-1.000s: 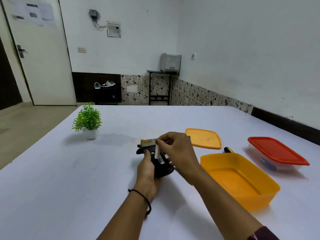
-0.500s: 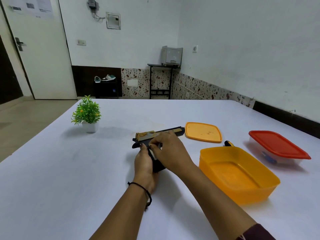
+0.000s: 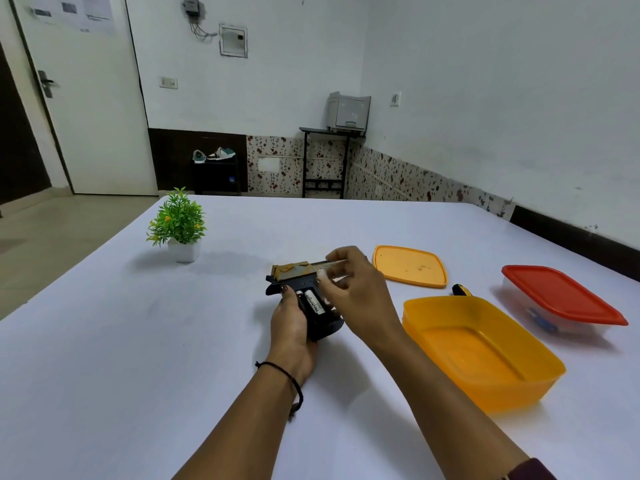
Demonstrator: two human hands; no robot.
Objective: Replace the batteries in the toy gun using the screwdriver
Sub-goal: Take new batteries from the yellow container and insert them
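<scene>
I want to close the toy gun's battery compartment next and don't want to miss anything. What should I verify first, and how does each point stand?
1. Left hand grips toy gun: ok.
2. Labelled battery lies in the open compartment: ok.
3. Every slot filled: cannot tell, right hand hides part.
4. Right hand free: cannot tell.
5. Compartment cover in view: not ok.
6. Screwdriver handle shows behind yellow tub: ok.
</scene>
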